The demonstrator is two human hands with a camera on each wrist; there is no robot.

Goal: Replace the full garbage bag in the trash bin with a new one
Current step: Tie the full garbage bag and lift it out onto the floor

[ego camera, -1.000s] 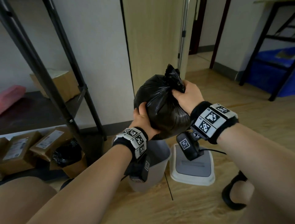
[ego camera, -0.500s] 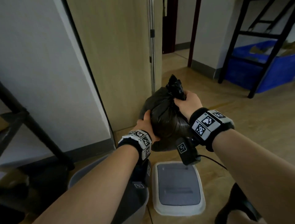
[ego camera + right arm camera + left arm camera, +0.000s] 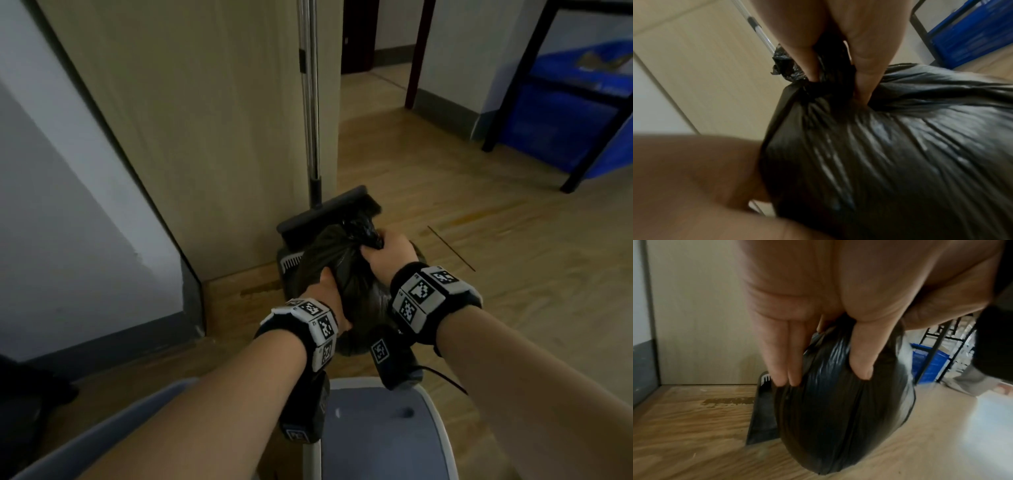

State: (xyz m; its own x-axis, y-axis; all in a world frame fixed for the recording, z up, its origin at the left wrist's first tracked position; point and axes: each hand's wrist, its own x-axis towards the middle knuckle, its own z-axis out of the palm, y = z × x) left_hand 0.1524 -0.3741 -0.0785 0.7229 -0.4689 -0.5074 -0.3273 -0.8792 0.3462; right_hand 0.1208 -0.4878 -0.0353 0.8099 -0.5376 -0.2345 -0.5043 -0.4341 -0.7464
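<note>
A full black garbage bag [image 3: 349, 274] with a knotted top hangs low over the wood floor, in front of a dark dustpan [image 3: 325, 212]. My right hand [image 3: 387, 253] grips the gathered neck of the bag [image 3: 879, 146] just under the knot. My left hand [image 3: 329, 291] grips the bag's left side, fingers and thumb pressed into the plastic [image 3: 838, 410]. The grey trash bin [image 3: 102, 442] lies at the bottom left under my forearm, its grey-and-white lid [image 3: 387, 435] flat on the floor beside it.
A broom with a metal handle [image 3: 310, 102] leans on the wooden door panel [image 3: 205, 120] behind the dustpan. A black metal rack with a blue crate [image 3: 565, 113] stands at the far right. An open doorway lies beyond, with wood floor to the right.
Both hands have carried the bag away from above the bin, forward and down toward the floor by the dustpan. The view has swung right and down; the shelf and boxes left view.
</note>
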